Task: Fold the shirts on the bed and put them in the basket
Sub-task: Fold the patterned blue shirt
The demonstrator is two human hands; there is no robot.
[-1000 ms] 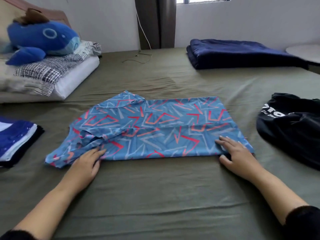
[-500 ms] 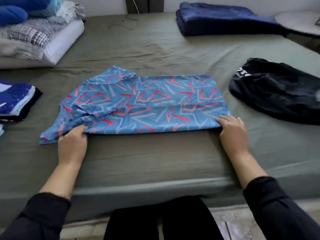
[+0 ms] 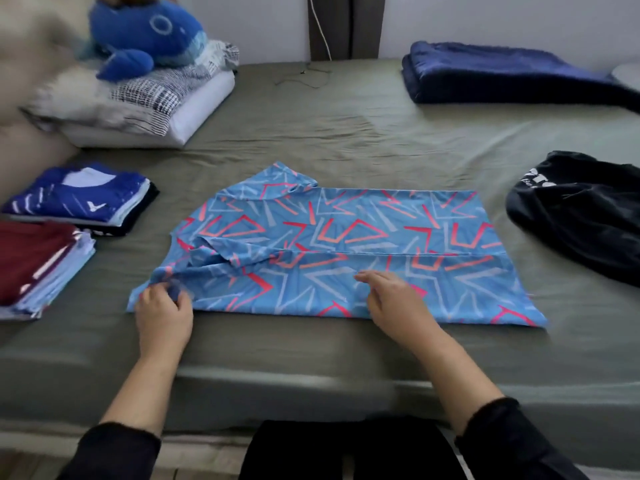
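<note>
A: Progress, as far as you can judge?

B: Partway. The blue patterned shirt [image 3: 346, 251] lies flat in the middle of the bed [image 3: 346, 133], folded lengthwise into a band. To its left sit two folded stacks, a blue one [image 3: 83, 195] and a maroon one [image 3: 34, 261], so I take several shirts as done. To its right a black shirt [image 3: 581, 216] is heaped unfolded. No basket is in view, so nothing seems to have gone into one yet.

A: And the hands?

B: The left hand [image 3: 162, 313] has its fingers curled on the bunched sleeve at the shirt's near left corner. The right hand [image 3: 391, 299] rests on the shirt's near half, a little right of centre, fingers roughly straight and pointing left, holding nothing.

A: Which way does the shirt run?

B: Its long axis goes left to right, parallel to the bed's near edge. The collar and sleeves are at the left end, the hem at the right. A seam-like fold line runs along the length, just beyond the right hand.

A: What remains?

B: I'd guess tucking that sleeve in, folding the band crosswise, then the black shirt, then carrying everything to the basket.

A: Anything else beyond the shirt?

B: Pillows [image 3: 145, 105] with a blue plush [image 3: 145, 39] to the far left, a navy blanket [image 3: 502, 74] to the far right.
</note>
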